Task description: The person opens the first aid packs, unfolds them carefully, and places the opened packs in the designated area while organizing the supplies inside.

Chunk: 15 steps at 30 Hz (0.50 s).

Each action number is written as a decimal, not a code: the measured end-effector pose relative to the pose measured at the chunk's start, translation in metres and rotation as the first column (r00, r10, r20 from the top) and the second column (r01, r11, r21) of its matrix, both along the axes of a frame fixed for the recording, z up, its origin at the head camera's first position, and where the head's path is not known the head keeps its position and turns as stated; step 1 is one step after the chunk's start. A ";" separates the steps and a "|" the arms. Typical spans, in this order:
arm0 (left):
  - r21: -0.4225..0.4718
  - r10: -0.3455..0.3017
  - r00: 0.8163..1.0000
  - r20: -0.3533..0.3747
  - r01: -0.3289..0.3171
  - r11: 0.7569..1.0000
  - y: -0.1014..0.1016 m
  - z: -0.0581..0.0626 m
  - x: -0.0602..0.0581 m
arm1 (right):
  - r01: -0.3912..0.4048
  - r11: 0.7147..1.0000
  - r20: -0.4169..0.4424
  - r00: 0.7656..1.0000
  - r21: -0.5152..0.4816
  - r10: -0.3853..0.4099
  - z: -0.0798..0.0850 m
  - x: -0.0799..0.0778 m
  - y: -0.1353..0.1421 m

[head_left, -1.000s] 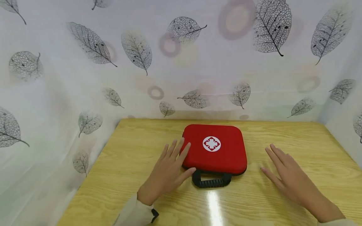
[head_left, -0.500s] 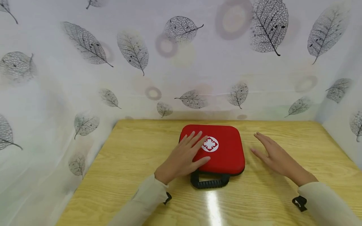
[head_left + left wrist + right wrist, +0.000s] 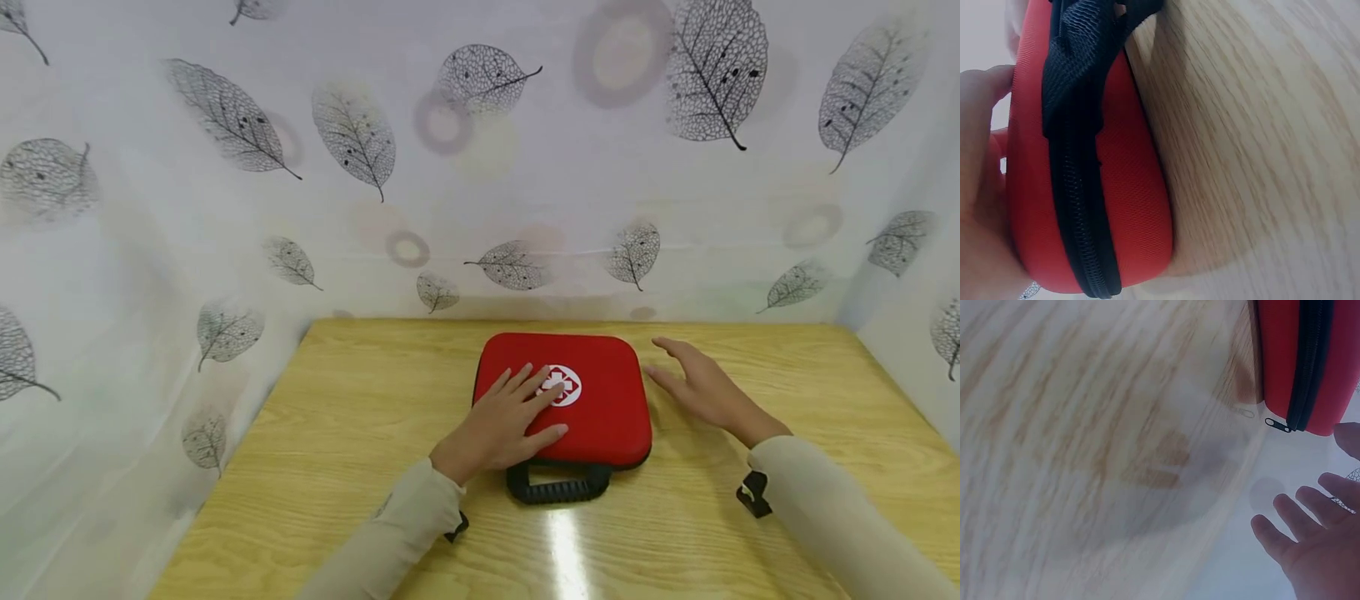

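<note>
A red zippered first-aid case (image 3: 600, 417) lies flat on the wooden table, its white cross emblem (image 3: 570, 385) partly covered by fingers. The black carry handle (image 3: 558, 490) points toward the person. My left hand (image 3: 498, 429) rests on the lid's left part with fingers spread. Just off the case's right edge, my right hand (image 3: 701, 387) is held with straight fingers and nothing in it. In the left wrist view a black zipper (image 3: 1079, 206) runs along the closed side. A zipper pull (image 3: 1277, 425) hangs at a corner in the right wrist view.
The wooden table (image 3: 360, 417) stretches out on both sides of the case. A pale cloth backdrop (image 3: 525, 183) with leaf prints rises behind it and along both sides. Black straps (image 3: 753, 494) show at both sleeved wrists.
My left hand has moved right from the case's left edge onto its lid. My right hand has come left and farther forward, close to the case's right side. The case stays put.
</note>
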<state>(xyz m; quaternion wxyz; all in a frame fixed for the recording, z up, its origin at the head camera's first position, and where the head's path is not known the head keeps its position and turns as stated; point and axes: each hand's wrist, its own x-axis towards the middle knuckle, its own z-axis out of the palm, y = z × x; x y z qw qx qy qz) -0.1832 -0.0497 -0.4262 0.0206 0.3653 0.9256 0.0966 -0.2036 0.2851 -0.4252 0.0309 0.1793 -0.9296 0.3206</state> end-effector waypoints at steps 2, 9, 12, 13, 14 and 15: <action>-0.001 0.003 1.000 -0.015 -0.003 1.000 -0.001 -0.001 0.000 | -0.008 1.000 -0.013 1.000 -0.006 0.008 -0.001 -0.003 -0.002; -0.003 0.015 0.999 -0.032 -0.015 1.000 -0.003 0.000 0.005 | -0.012 1.000 -0.015 1.000 -0.020 0.012 -0.008 -0.014 -0.006; -0.007 0.017 1.000 -0.019 -0.017 1.000 -0.006 0.001 0.009 | -0.013 0.999 0.004 1.000 -0.041 0.013 -0.010 -0.019 -0.007; -0.004 0.017 1.000 -0.016 -0.017 1.000 -0.006 0.001 0.011 | -0.013 0.999 0.015 1.000 -0.051 0.014 -0.011 -0.021 -0.007; -0.001 0.017 1.000 -0.013 -0.017 1.000 -0.007 0.001 0.012 | -0.014 0.998 0.025 1.000 -0.059 0.015 -0.011 -0.022 -0.007; 0.005 0.017 1.000 -0.013 -0.017 1.000 -0.007 0.001 0.014 | -0.015 0.998 0.031 0.999 -0.067 0.017 -0.011 -0.023 -0.008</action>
